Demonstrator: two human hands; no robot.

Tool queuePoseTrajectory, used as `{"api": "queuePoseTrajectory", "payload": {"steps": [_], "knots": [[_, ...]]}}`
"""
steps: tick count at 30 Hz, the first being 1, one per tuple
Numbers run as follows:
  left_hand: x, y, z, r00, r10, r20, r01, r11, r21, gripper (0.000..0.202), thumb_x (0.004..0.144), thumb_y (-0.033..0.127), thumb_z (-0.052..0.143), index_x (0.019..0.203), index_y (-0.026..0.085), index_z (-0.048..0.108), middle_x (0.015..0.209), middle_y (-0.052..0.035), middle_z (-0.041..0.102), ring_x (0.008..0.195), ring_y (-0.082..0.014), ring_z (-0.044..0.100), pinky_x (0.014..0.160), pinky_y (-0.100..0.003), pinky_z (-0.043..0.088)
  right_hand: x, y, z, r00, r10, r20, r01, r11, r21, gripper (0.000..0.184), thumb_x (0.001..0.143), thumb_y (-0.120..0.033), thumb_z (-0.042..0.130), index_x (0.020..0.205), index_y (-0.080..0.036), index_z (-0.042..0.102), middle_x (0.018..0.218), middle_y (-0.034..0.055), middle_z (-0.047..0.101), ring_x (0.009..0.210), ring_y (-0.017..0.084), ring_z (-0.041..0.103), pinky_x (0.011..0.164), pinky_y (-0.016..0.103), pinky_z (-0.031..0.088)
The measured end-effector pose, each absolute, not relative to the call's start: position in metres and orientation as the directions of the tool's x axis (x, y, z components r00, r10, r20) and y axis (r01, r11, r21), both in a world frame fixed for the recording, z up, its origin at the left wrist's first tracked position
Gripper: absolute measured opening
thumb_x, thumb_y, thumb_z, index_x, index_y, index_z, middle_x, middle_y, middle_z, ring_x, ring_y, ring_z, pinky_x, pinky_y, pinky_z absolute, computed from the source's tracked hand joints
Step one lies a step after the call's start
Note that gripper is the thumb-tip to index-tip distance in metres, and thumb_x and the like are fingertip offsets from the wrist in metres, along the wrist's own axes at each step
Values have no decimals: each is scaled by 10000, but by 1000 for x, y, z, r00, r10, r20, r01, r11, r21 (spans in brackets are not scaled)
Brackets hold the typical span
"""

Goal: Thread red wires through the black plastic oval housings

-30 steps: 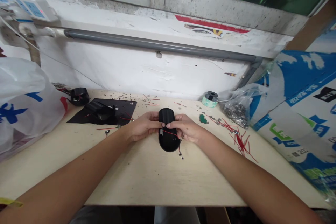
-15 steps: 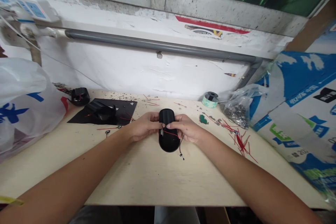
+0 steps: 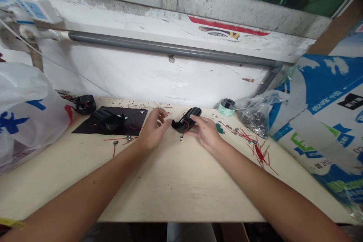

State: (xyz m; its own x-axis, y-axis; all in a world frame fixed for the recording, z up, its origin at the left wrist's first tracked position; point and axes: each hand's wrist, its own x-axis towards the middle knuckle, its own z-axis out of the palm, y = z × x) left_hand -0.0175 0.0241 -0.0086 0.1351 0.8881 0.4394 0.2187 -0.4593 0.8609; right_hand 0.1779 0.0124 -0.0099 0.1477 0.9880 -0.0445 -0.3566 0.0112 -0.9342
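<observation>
The left hand (image 3: pixel 154 130), fingers spread and slightly curled, hovers empty just beside a black oblong plastic casing (image 3: pixel 188 119) trailing thin red wire (image 3: pixel 186 125), which lies angled near the far edge of the pale tabletop (image 3: pixel 181 185); the right hand (image 3: pixel 205 133) touches it, grip unclear.

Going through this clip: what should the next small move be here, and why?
Probably the left hand should reach over and steady the black plastic casing. It is open and apart from the casing, while only the right hand is at the casing, fingertips on its edge, and a red wire hangs loose from it.
</observation>
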Motion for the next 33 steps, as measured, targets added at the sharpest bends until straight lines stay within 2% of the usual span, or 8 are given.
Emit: {"api": "queuePoseTrajectory", "payload": {"steps": [4, 7, 10, 16, 21, 25, 28, 33], "knots": [[-13, 14, -6, 351, 829, 435, 442, -556, 704, 364, 821, 481, 648, 650, 175, 552, 646, -10, 540, 606, -139, 484, 578, -265, 357, 180, 18, -12, 338, 941, -4, -362, 126, -924, 427, 598, -390, 889, 655, -197, 513, 778, 56, 692, 828, 249, 702, 657, 422, 668], [-9, 12, -8, 474, 843, 252, 527, -502, 686, 381, 797, 533, 665, 677, 172, 657, 620, -23, 600, 567, -152, 512, 540, -267, 325, 180, 18, -13, 394, 917, 55, -303, 186, -935, 468, 580, -424, 893, 590, -202, 481, 730, 37, 668, 821, 241, 696, 618, 372, 662], [-6, 11, -11, 540, 795, 276, 461, -554, 694, 318, 864, 427, 597, 687, 170, 662, 606, -6, 581, 562, -135, 486, 547, -259, 318, 179, 17, -16, 379, 913, 153, -193, 239, -952, 394, 614, -469, 863, 635, -189, 586, 723, 42, 690, 745, 235, 696, 581, 354, 643], [-6, 10, -7, 264, 838, 478, 411, -546, 730, 335, 892, 390, 545, 670, 152, 626, 566, 24, 442, 552, -118, 382, 543, -261, 279, 179, 16, -18, 341, 916, 212, -52, 244, -968, 326, 660, -470, 818, 740, -181, 690, 705, 51, 713, 632, 226, 673, 542, 347, 605], [-17, 23, -2, 12, 925, 379, 536, -325, 779, 361, 876, 419, 512, 642, 168, 623, 581, 2, 474, 612, -165, 456, 598, -290, 294, 181, 15, -14, 387, 905, 176, -132, 243, -961, 335, 662, -454, 808, 633, -196, 597, 681, 16, 654, 654, 199, 641, 506, 313, 591], [-21, 35, -8, 16, 961, 275, 719, -202, 665, 348, 844, 358, 512, 555, 190, 607, 570, -47, 558, 704, -247, 534, 758, -384, 321, 181, 14, -11, 368, 914, 168, -227, 264, -937, 377, 644, -443, 826, 601, -190, 550, 725, 13, 653, 709, 189, 643, 521, 305, 605], [-21, 38, -15, 32, 962, 271, 763, -199, 615, 185, 799, 329, 560, 758, 206, 691, 726, -91, 650, 889, -344, 549, 848, -479, 310, 180, 14, -12, 351, 917, 190, -163, 259, -952, 365, 651, -463, 826, 621, -184, 592, 690, 15, 654, 665, 182, 638, 524, 307, 601], [-18, 26, -11, -74, 853, 517, 685, -333, 648, 416, 847, 232, 496, 1260, 239, 543, 1157, -111, 621, 1119, -344, 465, 927, -499, 316, 174, 11, -17, 308, 892, 330, 50, 331, -942, 383, 696, -468, 800, 559, -198, 566, 625, 18, 624, 590, 169, 596, 547, 311, 566]]}}
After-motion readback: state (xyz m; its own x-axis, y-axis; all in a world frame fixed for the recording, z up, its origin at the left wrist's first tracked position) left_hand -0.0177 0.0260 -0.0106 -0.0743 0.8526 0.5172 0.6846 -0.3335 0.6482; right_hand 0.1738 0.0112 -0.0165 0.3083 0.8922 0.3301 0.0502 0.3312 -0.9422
